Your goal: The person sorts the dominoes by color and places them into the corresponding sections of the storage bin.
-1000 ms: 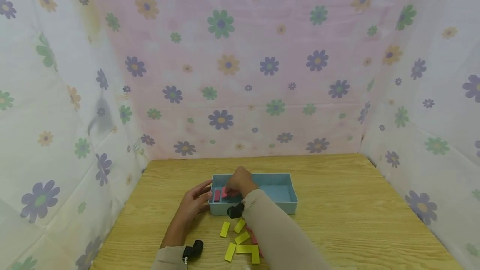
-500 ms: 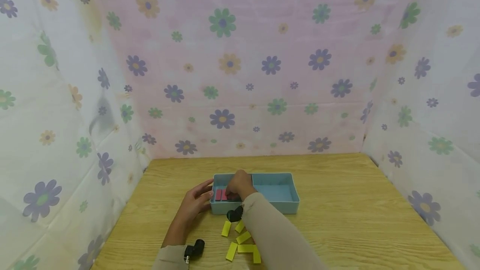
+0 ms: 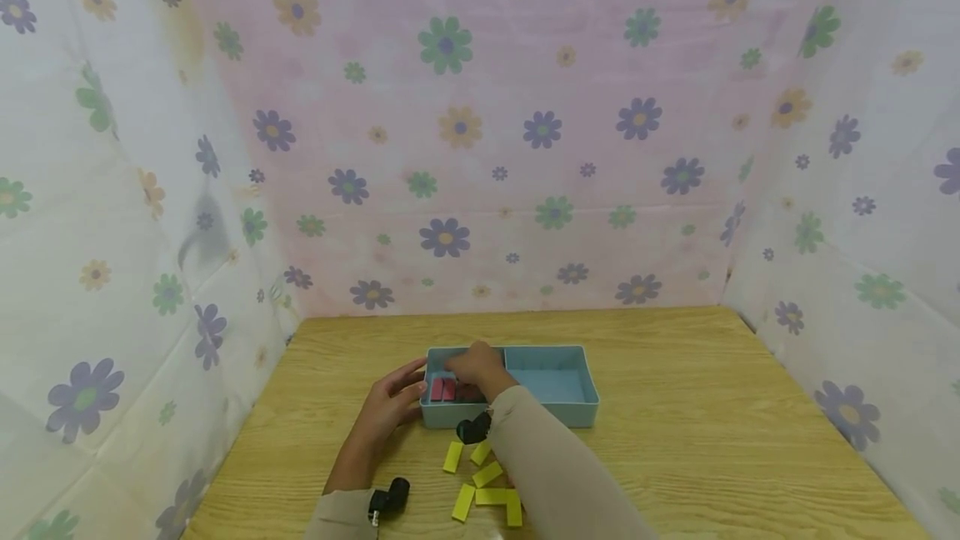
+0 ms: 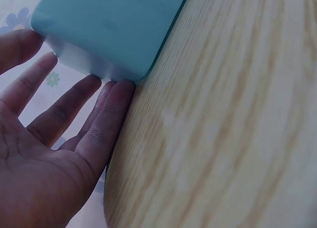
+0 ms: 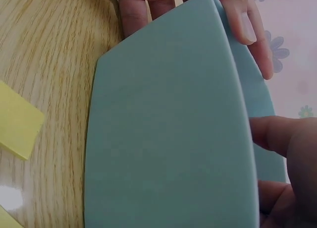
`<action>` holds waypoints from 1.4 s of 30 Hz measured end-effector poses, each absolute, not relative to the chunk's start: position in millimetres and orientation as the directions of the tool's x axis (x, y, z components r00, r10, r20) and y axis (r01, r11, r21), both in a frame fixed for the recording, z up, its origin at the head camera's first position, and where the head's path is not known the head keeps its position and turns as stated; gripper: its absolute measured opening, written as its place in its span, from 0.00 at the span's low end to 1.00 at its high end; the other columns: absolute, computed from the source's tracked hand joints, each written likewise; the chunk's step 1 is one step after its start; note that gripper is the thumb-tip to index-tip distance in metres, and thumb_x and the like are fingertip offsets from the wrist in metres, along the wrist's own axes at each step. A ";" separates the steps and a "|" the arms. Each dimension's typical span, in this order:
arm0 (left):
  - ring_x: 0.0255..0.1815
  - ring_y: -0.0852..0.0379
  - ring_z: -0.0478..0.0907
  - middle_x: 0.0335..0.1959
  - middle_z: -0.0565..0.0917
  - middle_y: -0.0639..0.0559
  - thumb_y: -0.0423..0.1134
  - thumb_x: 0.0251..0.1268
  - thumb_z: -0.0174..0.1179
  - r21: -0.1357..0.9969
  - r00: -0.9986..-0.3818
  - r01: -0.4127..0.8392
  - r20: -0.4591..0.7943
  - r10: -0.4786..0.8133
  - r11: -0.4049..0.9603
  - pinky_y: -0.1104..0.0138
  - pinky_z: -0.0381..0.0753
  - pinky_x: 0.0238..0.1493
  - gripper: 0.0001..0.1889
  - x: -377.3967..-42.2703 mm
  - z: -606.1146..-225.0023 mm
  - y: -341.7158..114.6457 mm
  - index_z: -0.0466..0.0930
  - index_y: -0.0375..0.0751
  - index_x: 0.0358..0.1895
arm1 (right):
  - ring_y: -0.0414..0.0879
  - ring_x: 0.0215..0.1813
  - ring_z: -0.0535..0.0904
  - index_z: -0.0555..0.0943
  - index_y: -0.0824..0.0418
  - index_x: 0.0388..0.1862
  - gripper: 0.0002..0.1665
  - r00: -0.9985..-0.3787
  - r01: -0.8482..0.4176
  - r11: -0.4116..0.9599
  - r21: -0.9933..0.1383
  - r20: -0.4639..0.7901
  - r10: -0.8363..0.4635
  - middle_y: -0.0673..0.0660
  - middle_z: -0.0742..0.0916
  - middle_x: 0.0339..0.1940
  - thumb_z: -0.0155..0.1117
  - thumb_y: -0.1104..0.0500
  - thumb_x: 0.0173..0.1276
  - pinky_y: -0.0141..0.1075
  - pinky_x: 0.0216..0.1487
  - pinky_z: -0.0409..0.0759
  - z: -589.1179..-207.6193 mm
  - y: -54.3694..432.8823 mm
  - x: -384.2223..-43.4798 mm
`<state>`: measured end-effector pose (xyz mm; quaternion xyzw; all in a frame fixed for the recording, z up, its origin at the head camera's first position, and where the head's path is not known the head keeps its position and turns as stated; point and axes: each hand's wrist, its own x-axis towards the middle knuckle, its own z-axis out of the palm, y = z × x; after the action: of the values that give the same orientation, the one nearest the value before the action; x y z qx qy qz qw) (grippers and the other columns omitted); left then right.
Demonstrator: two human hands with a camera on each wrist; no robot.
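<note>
A long blue box (image 3: pixel 577 417) with a divider stands on the table. My left hand (image 3: pixel 390 401) has its fingers spread against the box's left end; in the left wrist view, several fingertips (image 4: pixel 94 82) meet the end wall. My right hand (image 3: pixel 480 365) reaches into the left compartment, one finger stretched toward the left. Two pink blocks (image 3: pixel 437 390) lie side by side there, and a darker reddish patch shows under the hand. In the right wrist view two fingers (image 5: pixel 272 134) stand apart behind the rim, their tips partly hidden by the box wall.
Several yellow blocks (image 3: pixel 487 473) lie loose on the wooden table (image 3: pixel 675 423) in front of the box, partly under the right sleeve (image 3: pixel 555 465). Flowered cloth (image 3: pixel 480 107) closes the back and both sides.
My right hand has set the second pink block straight beside the first, and its finger has since lifted off toward the back. The left hand stays at the box's end.
</note>
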<state>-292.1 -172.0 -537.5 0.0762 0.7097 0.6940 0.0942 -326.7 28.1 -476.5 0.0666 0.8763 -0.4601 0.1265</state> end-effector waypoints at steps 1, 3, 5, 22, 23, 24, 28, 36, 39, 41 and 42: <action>0.69 0.37 0.77 0.74 0.73 0.37 0.41 0.76 0.62 0.999 -0.971 -0.022 -0.028 0.239 0.025 0.48 0.84 0.61 0.27 -292.4 -537.3 -172.2 0.72 0.52 0.75 | 0.54 0.31 0.88 0.81 0.73 0.54 0.27 -0.957 0.241 0.555 -0.797 -0.292 -0.004 0.60 0.85 0.34 0.69 0.51 0.68 0.46 0.36 0.89 -476.3 27.8 -326.6; 0.70 0.37 0.76 0.74 0.73 0.37 0.40 0.76 0.61 0.999 -0.970 -0.025 -0.030 0.241 0.022 0.48 0.84 0.61 0.26 -292.8 -536.6 -172.5 0.72 0.52 0.75 | 0.53 0.31 0.88 0.80 0.73 0.56 0.29 -0.954 0.252 0.539 -0.804 -0.300 -0.002 0.60 0.84 0.36 0.70 0.50 0.68 0.45 0.36 0.88 -477.0 26.7 -327.0; 0.70 0.37 0.76 0.74 0.73 0.37 0.39 0.77 0.61 0.999 -0.969 -0.025 -0.029 0.243 0.019 0.48 0.84 0.61 0.26 -293.5 -536.4 -172.7 0.72 0.52 0.75 | 0.52 0.31 0.87 0.78 0.73 0.59 0.33 -0.953 0.252 0.531 -0.809 -0.302 -0.009 0.60 0.84 0.37 0.71 0.49 0.67 0.44 0.36 0.87 -477.0 25.6 -326.7; 0.71 0.37 0.75 0.74 0.73 0.38 0.42 0.75 0.63 1.000 -0.968 -0.021 -0.025 0.250 0.018 0.48 0.84 0.61 0.27 -294.2 -538.4 -172.3 0.72 0.53 0.75 | 0.52 0.32 0.87 0.74 0.76 0.63 0.44 -0.960 0.194 0.547 -0.814 -0.272 -0.064 0.60 0.85 0.37 0.78 0.45 0.62 0.46 0.38 0.88 -475.4 26.2 -322.0; 0.71 0.37 0.76 0.74 0.73 0.38 0.42 0.75 0.63 1.000 -0.969 -0.022 -0.027 0.247 0.020 0.49 0.84 0.61 0.27 -294.1 -538.3 -171.9 0.73 0.53 0.75 | 0.52 0.32 0.87 0.74 0.76 0.62 0.43 -0.961 0.190 0.548 -0.815 -0.267 -0.065 0.60 0.85 0.37 0.77 0.45 0.62 0.46 0.38 0.88 -475.0 27.1 -321.5; 0.70 0.37 0.76 0.74 0.73 0.38 0.42 0.75 0.63 0.999 -0.969 -0.025 -0.029 0.244 0.021 0.49 0.84 0.61 0.27 -294.0 -538.1 -171.7 0.73 0.53 0.75 | 0.52 0.31 0.88 0.76 0.76 0.60 0.41 -0.963 0.180 0.550 -0.815 -0.259 -0.069 0.60 0.86 0.36 0.77 0.45 0.62 0.46 0.38 0.88 -474.5 28.2 -320.8; 0.70 0.36 0.76 0.74 0.73 0.36 0.41 0.75 0.63 0.999 -0.970 -0.031 -0.034 0.239 0.016 0.49 0.84 0.60 0.27 -293.3 -536.8 -170.8 0.72 0.51 0.75 | 0.52 0.32 0.89 0.83 0.73 0.52 0.34 -0.971 0.135 0.542 -0.829 -0.219 -0.093 0.61 0.89 0.35 0.77 0.45 0.63 0.46 0.37 0.89 -468.5 33.9 -316.5; 0.70 0.36 0.76 0.74 0.73 0.36 0.40 0.76 0.62 0.999 -0.971 -0.033 -0.038 0.236 0.027 0.49 0.85 0.60 0.27 -292.8 -535.9 -170.4 0.72 0.51 0.75 | 0.56 0.40 0.90 0.86 0.65 0.54 0.28 -0.974 0.026 0.498 -0.867 -0.134 -0.184 0.61 0.89 0.49 0.76 0.44 0.65 0.51 0.42 0.90 -446.1 51.4 -300.5; 0.70 0.35 0.76 0.74 0.74 0.36 0.40 0.76 0.62 0.999 -0.972 -0.031 -0.037 0.231 0.030 0.49 0.85 0.59 0.27 -292.4 -535.7 -170.1 0.72 0.51 0.75 | 0.56 0.42 0.90 0.87 0.60 0.53 0.28 -0.970 -0.019 0.498 -0.867 -0.105 -0.220 0.57 0.90 0.47 0.76 0.41 0.65 0.53 0.44 0.89 -439.1 60.0 -293.9; 0.70 0.35 0.76 0.73 0.74 0.36 0.41 0.76 0.62 0.999 -0.973 -0.030 -0.036 0.228 0.031 0.49 0.85 0.59 0.27 -292.4 -535.4 -169.6 0.72 0.51 0.75 | 0.54 0.41 0.89 0.87 0.58 0.52 0.27 -0.965 -0.049 0.495 -0.867 -0.086 -0.246 0.54 0.90 0.45 0.75 0.40 0.65 0.54 0.43 0.88 -436.3 66.7 -289.0; 0.70 0.35 0.76 0.74 0.74 0.36 0.41 0.76 0.62 0.999 -0.974 -0.030 -0.037 0.225 0.034 0.49 0.85 0.59 0.27 -292.3 -535.0 -169.4 0.72 0.51 0.75 | 0.52 0.41 0.88 0.87 0.57 0.52 0.27 -0.963 -0.061 0.492 -0.868 -0.079 -0.258 0.53 0.90 0.44 0.75 0.40 0.65 0.53 0.43 0.88 -435.5 70.2 -286.4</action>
<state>-292.3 -169.4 -535.0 0.0685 0.7132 0.6914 0.0924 -286.4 70.2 -435.5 -0.0929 0.8580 -0.4954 0.0995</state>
